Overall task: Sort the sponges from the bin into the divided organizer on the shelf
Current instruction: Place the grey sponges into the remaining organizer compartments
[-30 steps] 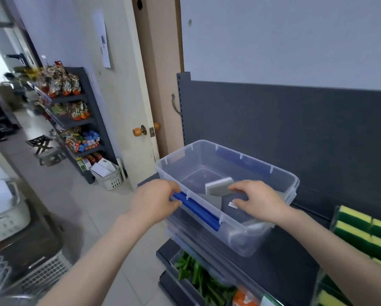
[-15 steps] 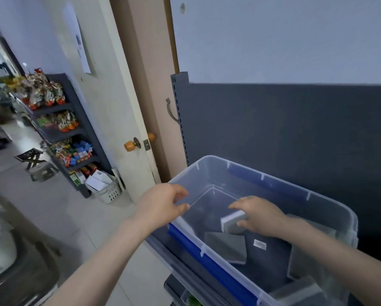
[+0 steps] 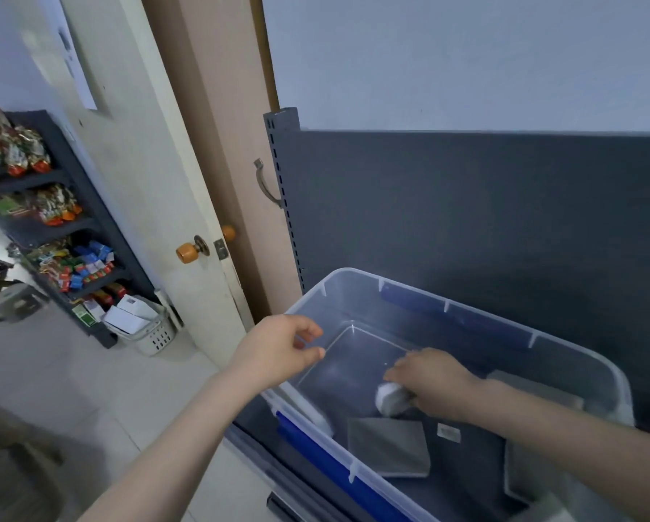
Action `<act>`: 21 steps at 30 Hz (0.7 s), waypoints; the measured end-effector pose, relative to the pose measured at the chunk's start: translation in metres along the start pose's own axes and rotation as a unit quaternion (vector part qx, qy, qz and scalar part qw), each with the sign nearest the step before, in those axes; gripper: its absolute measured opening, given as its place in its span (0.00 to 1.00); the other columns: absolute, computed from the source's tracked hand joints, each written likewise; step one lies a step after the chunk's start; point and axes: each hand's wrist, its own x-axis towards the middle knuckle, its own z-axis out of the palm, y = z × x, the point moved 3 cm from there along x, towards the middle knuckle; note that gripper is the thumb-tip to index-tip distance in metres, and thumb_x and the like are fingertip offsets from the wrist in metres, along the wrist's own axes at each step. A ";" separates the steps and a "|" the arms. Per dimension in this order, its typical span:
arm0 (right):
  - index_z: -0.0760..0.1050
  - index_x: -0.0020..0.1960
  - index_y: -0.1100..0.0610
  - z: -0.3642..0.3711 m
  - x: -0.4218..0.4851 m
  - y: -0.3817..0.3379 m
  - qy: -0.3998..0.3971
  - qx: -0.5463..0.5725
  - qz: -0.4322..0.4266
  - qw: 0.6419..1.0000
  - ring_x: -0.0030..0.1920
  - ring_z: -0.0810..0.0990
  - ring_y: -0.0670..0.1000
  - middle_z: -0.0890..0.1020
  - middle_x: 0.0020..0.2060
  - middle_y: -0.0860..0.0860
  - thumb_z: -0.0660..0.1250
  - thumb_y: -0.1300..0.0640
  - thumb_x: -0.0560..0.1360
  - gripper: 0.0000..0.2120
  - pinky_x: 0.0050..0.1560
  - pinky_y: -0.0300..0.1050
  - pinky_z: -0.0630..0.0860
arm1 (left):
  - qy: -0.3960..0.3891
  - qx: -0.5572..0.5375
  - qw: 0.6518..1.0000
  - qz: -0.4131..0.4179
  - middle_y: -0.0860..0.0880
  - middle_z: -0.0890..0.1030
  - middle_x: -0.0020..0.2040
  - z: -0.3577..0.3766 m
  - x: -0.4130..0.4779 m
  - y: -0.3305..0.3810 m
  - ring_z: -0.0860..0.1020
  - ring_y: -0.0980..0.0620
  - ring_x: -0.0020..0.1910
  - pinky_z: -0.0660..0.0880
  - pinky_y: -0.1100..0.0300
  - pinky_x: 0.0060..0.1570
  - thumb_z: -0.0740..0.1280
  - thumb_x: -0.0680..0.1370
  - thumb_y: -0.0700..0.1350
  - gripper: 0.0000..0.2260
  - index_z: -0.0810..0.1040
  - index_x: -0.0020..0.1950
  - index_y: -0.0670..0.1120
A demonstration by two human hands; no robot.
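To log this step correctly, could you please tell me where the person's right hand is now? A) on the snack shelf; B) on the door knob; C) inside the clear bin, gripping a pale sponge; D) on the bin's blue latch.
C: the right hand is down inside the clear bin, its fingers curled round a pale sponge.

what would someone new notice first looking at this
The big clear bin at lower right, with the right hand inside it gripping a white sponge. A grey sponge lies flat on the bin floor, and the left hand is at the bin's left rim. Far left, a dark shelf of bright snack packs.
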 end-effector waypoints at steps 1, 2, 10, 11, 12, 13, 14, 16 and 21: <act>0.73 0.51 0.49 -0.004 -0.001 0.003 0.027 0.016 0.009 0.999 0.54 0.76 0.54 0.79 0.50 0.47 0.61 0.58 0.69 0.11 0.50 0.47 0.72 | -0.004 -0.009 1.000 0.008 0.61 0.80 0.47 0.001 0.006 -0.002 0.79 0.63 0.44 0.77 0.59 0.51 0.72 0.71 0.53 0.10 0.80 0.52 0.57; 0.73 0.50 0.49 -0.009 -0.002 0.006 0.057 0.034 0.018 0.998 0.53 0.76 0.53 0.79 0.49 0.46 0.61 0.58 0.68 0.11 0.50 0.47 0.71 | -0.007 -0.021 1.000 0.016 0.61 0.80 0.47 0.001 0.012 -0.003 0.78 0.64 0.44 0.77 0.60 0.51 0.72 0.71 0.53 0.09 0.80 0.51 0.58; 0.78 0.51 0.56 -0.068 -0.022 -0.013 0.318 0.107 -0.045 0.941 0.55 0.80 0.52 0.82 0.53 0.49 0.68 0.68 0.59 0.21 0.58 0.47 0.76 | -0.087 -0.261 0.961 0.022 0.56 0.82 0.43 0.013 0.046 0.009 0.81 0.59 0.42 0.77 0.62 0.47 0.66 0.77 0.52 0.08 0.80 0.52 0.51; 0.78 0.51 0.57 -0.071 -0.022 -0.018 0.333 0.106 -0.050 0.935 0.56 0.79 0.51 0.82 0.54 0.50 0.70 0.68 0.60 0.20 0.59 0.47 0.76 | -0.121 -0.315 0.941 0.002 0.54 0.83 0.43 0.017 0.047 0.015 0.81 0.60 0.40 0.77 0.62 0.44 0.64 0.78 0.52 0.08 0.80 0.52 0.51; 0.79 0.51 0.57 -0.074 -0.021 -0.023 0.347 0.107 -0.054 0.930 0.58 0.79 0.51 0.81 0.55 0.50 0.70 0.69 0.61 0.19 0.59 0.47 0.75 | -0.156 -0.347 0.925 -0.017 0.54 0.83 0.41 0.021 0.046 0.020 0.81 0.60 0.38 0.77 0.62 0.42 0.63 0.79 0.53 0.09 0.80 0.51 0.51; 0.79 0.50 0.58 -0.075 -0.020 -0.026 0.359 0.104 -0.055 0.926 0.58 0.79 0.51 0.81 0.55 0.50 0.71 0.69 0.62 0.18 0.60 0.48 0.75 | -0.189 -0.363 0.911 -0.038 0.53 0.84 0.41 0.025 0.047 0.024 0.81 0.59 0.38 0.77 0.62 0.42 0.62 0.79 0.55 0.11 0.80 0.51 0.50; 0.80 0.50 0.59 -0.077 -0.019 -0.028 0.370 0.100 -0.054 0.922 0.59 0.79 0.51 0.82 0.56 0.51 0.71 0.69 0.63 0.17 0.61 0.48 0.74 | -0.223 -0.388 0.892 -0.057 0.52 0.84 0.42 0.029 0.047 0.027 0.81 0.57 0.40 0.77 0.61 0.42 0.61 0.79 0.57 0.14 0.80 0.52 0.50; 0.80 0.49 0.60 -0.079 -0.019 -0.031 0.382 0.098 -0.044 0.918 0.58 0.79 0.51 0.82 0.55 0.52 0.71 0.70 0.64 0.15 0.61 0.49 0.75 | -0.284 -0.466 0.833 -0.094 0.47 0.84 0.45 0.033 0.050 0.030 0.83 0.52 0.42 0.78 0.60 0.40 0.61 0.78 0.57 0.16 0.80 0.54 0.47; 0.80 0.49 0.59 -0.078 -0.010 -0.041 0.374 0.057 -0.027 0.925 0.58 0.78 0.52 0.82 0.55 0.52 0.71 0.70 0.63 0.15 0.64 0.46 0.71 | -0.299 -0.536 0.788 -0.058 0.47 0.84 0.43 0.032 0.061 0.028 0.82 0.53 0.40 0.77 0.61 0.36 0.70 0.72 0.50 0.09 0.83 0.48 0.46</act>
